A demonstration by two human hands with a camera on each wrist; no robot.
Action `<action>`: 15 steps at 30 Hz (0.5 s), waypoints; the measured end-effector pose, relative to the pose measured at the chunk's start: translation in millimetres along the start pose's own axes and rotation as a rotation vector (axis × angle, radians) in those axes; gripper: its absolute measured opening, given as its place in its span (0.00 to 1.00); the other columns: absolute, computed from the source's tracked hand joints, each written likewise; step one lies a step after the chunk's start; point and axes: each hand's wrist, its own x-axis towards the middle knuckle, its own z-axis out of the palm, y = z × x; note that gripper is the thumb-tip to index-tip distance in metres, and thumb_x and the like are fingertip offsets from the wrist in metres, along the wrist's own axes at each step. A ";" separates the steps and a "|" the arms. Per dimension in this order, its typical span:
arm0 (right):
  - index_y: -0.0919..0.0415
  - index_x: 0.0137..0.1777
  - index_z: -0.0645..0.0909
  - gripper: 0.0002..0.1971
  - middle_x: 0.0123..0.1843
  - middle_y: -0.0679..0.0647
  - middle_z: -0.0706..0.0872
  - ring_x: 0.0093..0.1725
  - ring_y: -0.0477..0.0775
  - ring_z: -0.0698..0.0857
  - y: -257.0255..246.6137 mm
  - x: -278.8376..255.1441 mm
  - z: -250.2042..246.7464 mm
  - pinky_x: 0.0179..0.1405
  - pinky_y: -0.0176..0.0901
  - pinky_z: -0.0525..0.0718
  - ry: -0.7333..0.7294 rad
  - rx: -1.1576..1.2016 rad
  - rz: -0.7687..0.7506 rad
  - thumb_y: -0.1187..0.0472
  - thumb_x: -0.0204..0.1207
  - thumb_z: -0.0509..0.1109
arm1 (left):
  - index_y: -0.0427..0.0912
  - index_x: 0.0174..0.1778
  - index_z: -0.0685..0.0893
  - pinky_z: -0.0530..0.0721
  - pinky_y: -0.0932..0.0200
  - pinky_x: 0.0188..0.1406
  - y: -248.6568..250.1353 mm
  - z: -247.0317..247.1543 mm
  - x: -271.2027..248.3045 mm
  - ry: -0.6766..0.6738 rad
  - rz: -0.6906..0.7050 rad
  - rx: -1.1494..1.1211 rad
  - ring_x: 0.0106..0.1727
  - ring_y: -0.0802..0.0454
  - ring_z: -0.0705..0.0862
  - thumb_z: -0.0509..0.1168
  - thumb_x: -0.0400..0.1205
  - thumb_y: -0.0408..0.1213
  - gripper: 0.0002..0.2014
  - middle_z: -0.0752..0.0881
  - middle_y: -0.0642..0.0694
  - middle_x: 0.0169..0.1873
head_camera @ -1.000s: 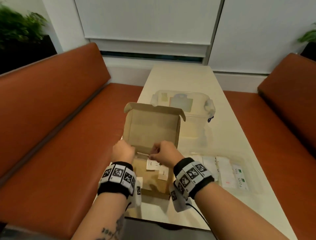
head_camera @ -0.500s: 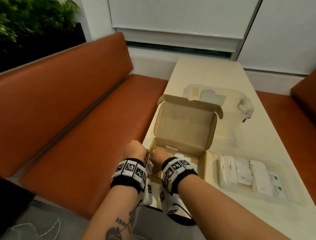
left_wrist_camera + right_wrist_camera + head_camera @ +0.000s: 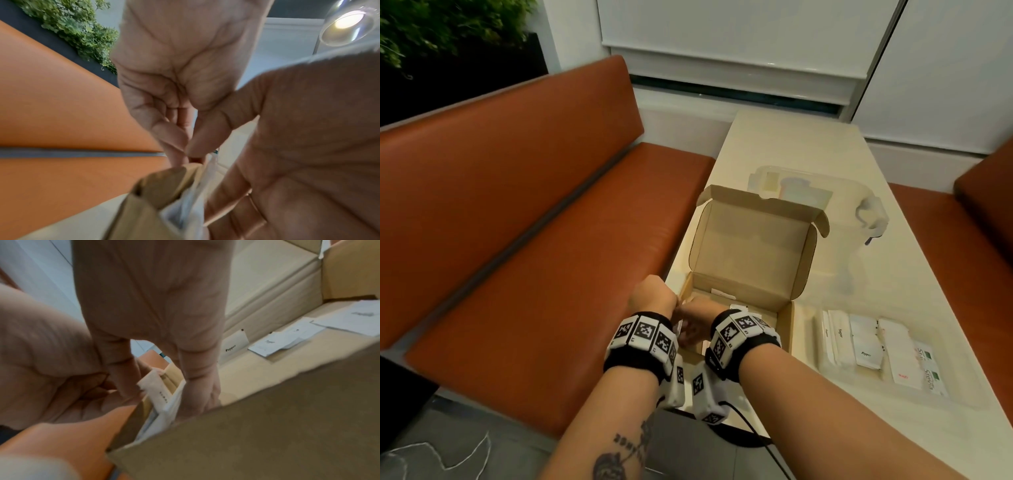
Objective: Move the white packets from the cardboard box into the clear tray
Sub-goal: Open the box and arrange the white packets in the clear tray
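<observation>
White paper packets (image 3: 162, 395) were pinched by both hands, left hand (image 3: 652, 297) and right hand (image 3: 697, 320), at the brown cardboard box (image 3: 751, 260) corner; loose grip could spill them short of the clear plastic tray (image 3: 962, 394).

White packets (image 3: 162, 395) in open cardboard box (image 3: 750, 260)

The cardboard box (image 3: 743, 274) stands on the counter (image 3: 791, 144) near its left edge, lid raised at the far side. Loose packets (image 3: 275, 341) lie in the box. The clear tray (image 3: 962, 394) sits just right of it with packets in a row (image 3: 866, 342) inside. A lidded container (image 3: 842, 192) stands behind the box. A bench seat (image 3: 534, 257) runs left of the counter. Both hands, left hand (image 3: 652, 296) and right hand (image 3: 697, 317), meet at the box's near left corner.
</observation>
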 end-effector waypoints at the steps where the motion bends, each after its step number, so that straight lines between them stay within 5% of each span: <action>1: 0.65 0.35 0.76 0.08 0.34 0.60 0.79 0.37 0.59 0.82 0.3 -1.2 -0.3 0.57 0.54 0.84 0.006 -0.032 -0.007 0.69 0.75 0.67 | 0.39 0.47 0.88 0.79 0.56 0.36 0.3 0.6 -0.3 0.003 -0.007 0.000 0.43 0.43 0.84 0.69 0.77 0.38 0.08 0.87 0.42 0.43; 4: 0.65 0.33 0.75 0.10 0.30 0.59 0.79 0.25 0.52 0.80 -0.2 -4.4 -0.5 0.37 0.45 0.86 0.025 -0.071 0.004 0.69 0.77 0.67 | 0.39 0.46 0.88 0.78 0.57 0.35 1.6 2.7 -1.5 0.015 -0.015 0.002 0.41 0.44 0.83 0.70 0.76 0.38 0.07 0.86 0.43 0.39; 8: 0.73 0.48 0.80 0.05 0.47 0.68 0.85 0.45 0.61 0.84 -0.6 -4.9 1.9 0.61 0.58 0.84 0.048 -0.085 -0.023 0.70 0.76 0.69 | 0.39 0.45 0.88 0.78 0.57 0.35 0.5 3.9 -1.7 0.032 -0.019 -0.007 0.42 0.43 0.83 0.69 0.76 0.37 0.06 0.87 0.42 0.42; 11: 0.79 0.58 0.79 0.14 0.56 0.73 0.86 0.52 0.66 0.88 1.2 -5.3 4.4 0.60 0.60 0.84 0.091 -0.020 -0.035 0.70 0.76 0.69 | 0.39 0.44 0.88 0.78 0.57 0.35 1.0 3.6 -2.3 0.032 -0.023 -0.026 0.44 0.43 0.85 0.71 0.76 0.39 0.07 0.88 0.42 0.43; 15: 0.71 0.52 0.84 0.09 0.56 0.67 0.88 0.52 0.62 0.89 2.8 -1.0 6.4 0.54 0.52 0.88 0.154 -0.033 -0.060 0.67 0.76 0.70 | 0.39 0.48 0.87 0.78 0.57 0.36 2.1 1.6 -3.2 0.017 -0.038 -0.033 0.47 0.43 0.86 0.71 0.77 0.41 0.09 0.88 0.42 0.45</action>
